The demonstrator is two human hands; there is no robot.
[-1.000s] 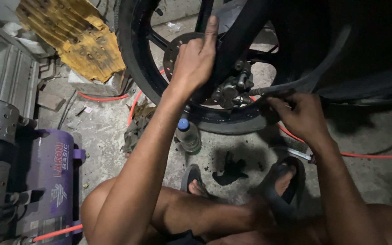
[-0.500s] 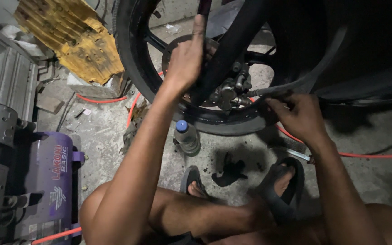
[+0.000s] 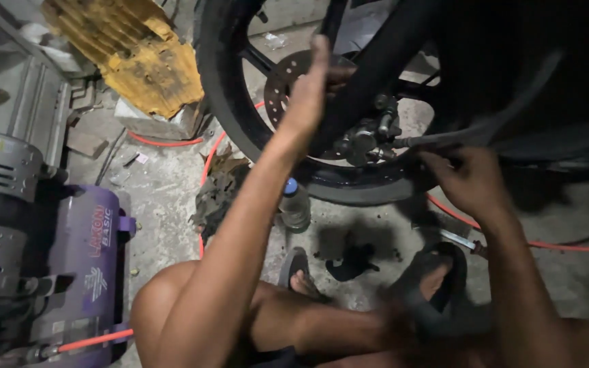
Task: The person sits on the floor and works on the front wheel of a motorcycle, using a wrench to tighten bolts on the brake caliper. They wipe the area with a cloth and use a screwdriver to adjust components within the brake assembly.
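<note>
Between both hands sits the brake caliper.

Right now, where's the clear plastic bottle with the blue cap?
Head view, centre: clear plastic bottle with blue cap stands on the concrete floor just below the black tyre, beside the left forearm.

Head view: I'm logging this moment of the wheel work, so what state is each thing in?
Left hand: open, flat against the fork leg.
Right hand: closed around the hose end by the brake caliper.
Wheel: upright, tyre on the floor.
Plastic bottle: upright, blue cap on.
Yellow panel: off, lying tilted on the floor.
Red hose: lying slack along the floor.
</note>
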